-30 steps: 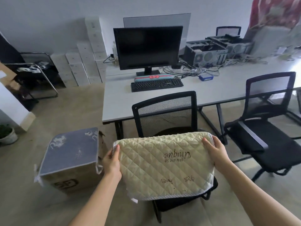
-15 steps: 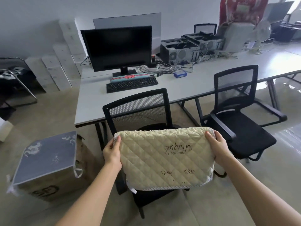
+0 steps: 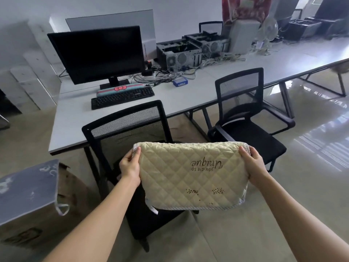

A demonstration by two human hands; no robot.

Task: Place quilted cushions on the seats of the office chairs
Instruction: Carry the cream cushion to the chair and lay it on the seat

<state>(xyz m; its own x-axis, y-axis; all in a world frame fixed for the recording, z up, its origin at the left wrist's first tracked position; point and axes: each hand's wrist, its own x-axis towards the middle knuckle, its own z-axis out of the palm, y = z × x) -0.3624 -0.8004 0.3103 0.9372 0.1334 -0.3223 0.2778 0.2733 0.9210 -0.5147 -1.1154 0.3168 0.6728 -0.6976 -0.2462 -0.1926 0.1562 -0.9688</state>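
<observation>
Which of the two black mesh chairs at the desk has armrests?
The chair on the right, its bare seat in full view, has curved black armrests. The nearer chair, by the keyboard and behind the held cushion, shows none.

Ahead of you a long white desk (image 3: 198, 95) carries a dark monitor (image 3: 98, 53) with a black keyboard (image 3: 122, 98) in front of it. To their right you see open computer cases (image 3: 179, 53), tangled cables (image 3: 170, 74) and a small blue box (image 3: 180, 81). Near left sits a cardboard box (image 3: 28, 220).
</observation>
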